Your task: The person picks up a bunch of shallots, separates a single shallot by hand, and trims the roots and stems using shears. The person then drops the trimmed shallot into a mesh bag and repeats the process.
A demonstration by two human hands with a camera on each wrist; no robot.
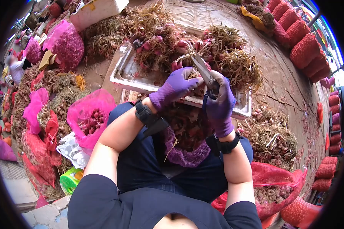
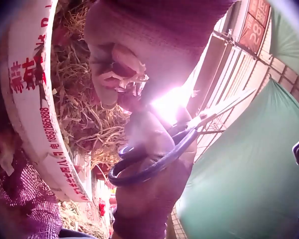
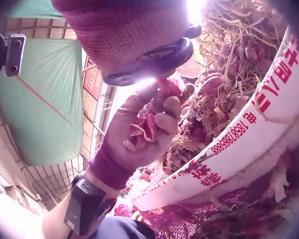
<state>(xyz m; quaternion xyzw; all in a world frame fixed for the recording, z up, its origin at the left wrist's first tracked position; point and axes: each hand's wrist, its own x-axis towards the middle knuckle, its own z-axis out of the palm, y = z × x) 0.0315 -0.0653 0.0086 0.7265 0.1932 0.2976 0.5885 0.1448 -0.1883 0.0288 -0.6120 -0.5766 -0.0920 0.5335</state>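
My left hand [image 1: 176, 88], in a purple glove, curls its fingers round a red onion [image 3: 170, 87] and loose papery skins [image 3: 147, 125]. My right hand [image 1: 222, 105], gloved the same way, grips scissors [image 1: 203, 70] by their dark handles, the blades slightly parted and pointing up and left, beside the left fingertips. In the left wrist view, the scissors' blue handle [image 2: 154, 167] loops round the right hand's fingers. Bunches of red onions with dry stalks [image 1: 156, 44] lie just beyond both hands on a white foam tray [image 1: 132, 84].
A purple mesh bag [image 1: 189, 157] hangs between the knees below the tray. At left are a pink net bag [image 1: 90, 133] of onions and a green container [image 1: 68, 181]. Dried onion bunches [image 1: 273, 139] lie at right, with stacked red sacks [image 1: 305, 45] beyond. Another person [image 1: 16, 70] is far left.
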